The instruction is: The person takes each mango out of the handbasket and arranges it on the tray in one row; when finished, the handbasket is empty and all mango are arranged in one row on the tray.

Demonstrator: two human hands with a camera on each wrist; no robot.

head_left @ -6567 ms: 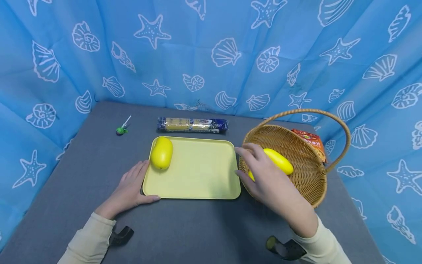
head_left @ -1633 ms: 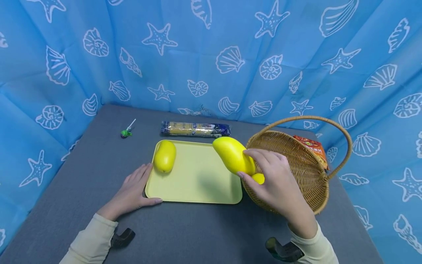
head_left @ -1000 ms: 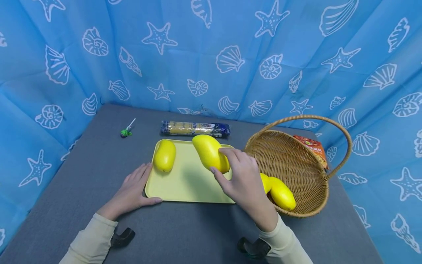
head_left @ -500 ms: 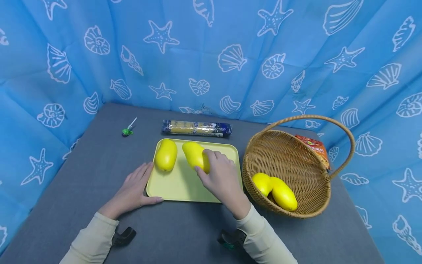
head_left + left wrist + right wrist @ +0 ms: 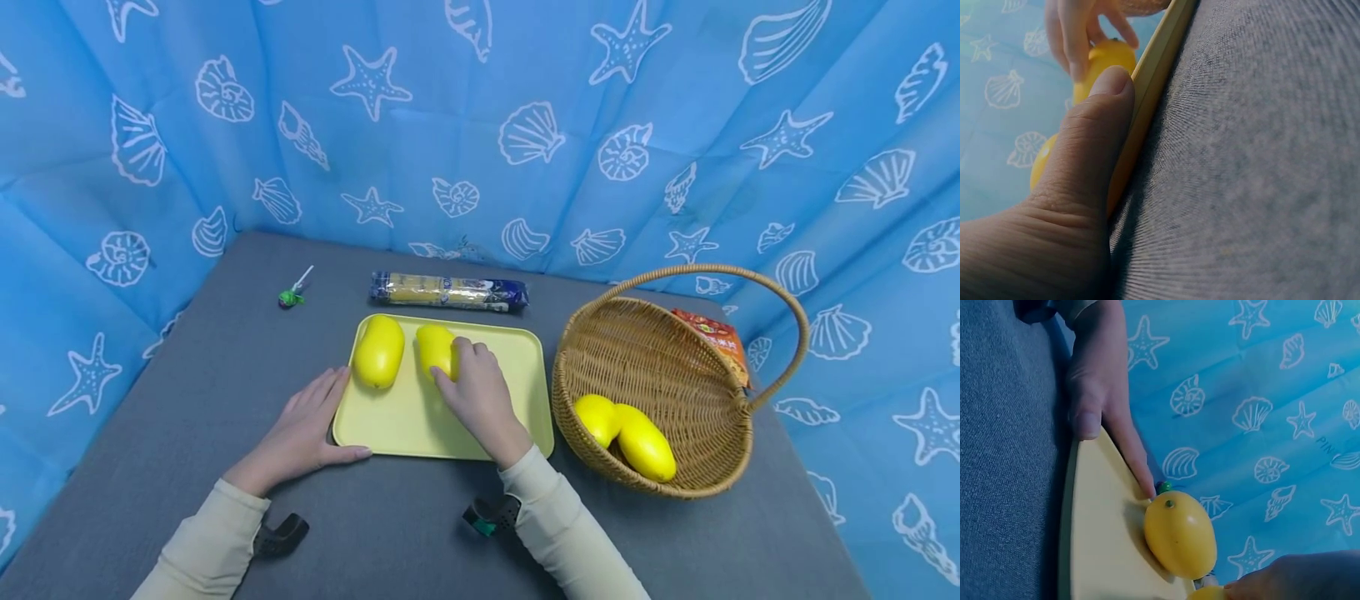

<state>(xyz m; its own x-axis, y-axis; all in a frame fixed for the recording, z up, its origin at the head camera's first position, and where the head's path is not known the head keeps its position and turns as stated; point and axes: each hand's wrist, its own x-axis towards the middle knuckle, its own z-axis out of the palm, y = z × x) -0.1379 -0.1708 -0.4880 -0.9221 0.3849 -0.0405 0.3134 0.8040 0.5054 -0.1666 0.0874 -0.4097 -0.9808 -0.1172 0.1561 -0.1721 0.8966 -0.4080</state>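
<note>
In the head view my right hand (image 5: 483, 400) grips a yellow mango (image 5: 436, 349) from its right side, low over the middle of the pale yellow tray (image 5: 517, 417). Another mango (image 5: 378, 352) lies at the tray's left end. My left hand (image 5: 303, 429) rests against the tray's left front corner, fingers along the left side and thumb at the front edge. The left wrist view shows that thumb (image 5: 1094, 125) against the tray rim, with the held mango (image 5: 1116, 55) beyond. In the right wrist view the tray mango (image 5: 1180, 534) hides part of the rim.
Right of the tray stands a wicker basket (image 5: 675, 358) with a tall handle and two mangoes (image 5: 645, 443) inside. Behind it lies a red snack packet (image 5: 716, 337). A long clear-and-blue packet (image 5: 450, 292) lies behind the tray, and a green lollipop (image 5: 291, 297) at the back left.
My right hand has taken a mango out of the basket, carried it left and lowered it over the tray beside the other mango. The left hand has stayed at the tray corner.
</note>
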